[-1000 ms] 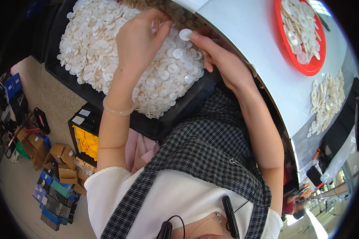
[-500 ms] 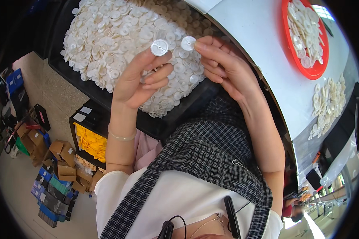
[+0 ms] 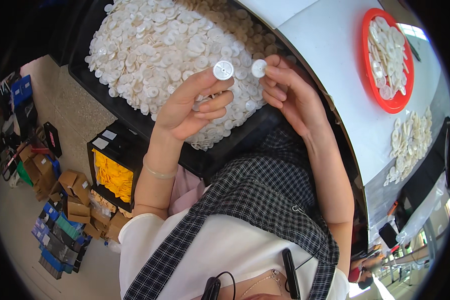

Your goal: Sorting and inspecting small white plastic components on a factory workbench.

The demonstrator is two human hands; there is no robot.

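Observation:
My left hand (image 3: 195, 107) pinches a white toothed plastic gear (image 3: 223, 70) by its edge, with a flat side showing. A second white gear (image 3: 258, 68) is held at its rim between the thumb and fingers of my right hand (image 3: 292, 90). The two gears are apart, a short way from each other. Both hands are raised over a black bin (image 3: 102, 102) heaped with white gears (image 3: 155, 55). A shadow covers the far right of the heap.
At right, a pale table (image 3: 330, 55) bears a red basin (image 3: 367, 65) of white gears and a loose pile of gears (image 3: 410, 142). Left of me stands a black crate with yellow pieces (image 3: 114, 175). Cardboard boxes (image 3: 75, 185) and blue packages (image 3: 52, 212) lie on the floor.
Both hands have shifted right and slightly down in the picture, each with its gear. The right hand's gear has turned, and its face looks plainer. The view itself has shifted a little.

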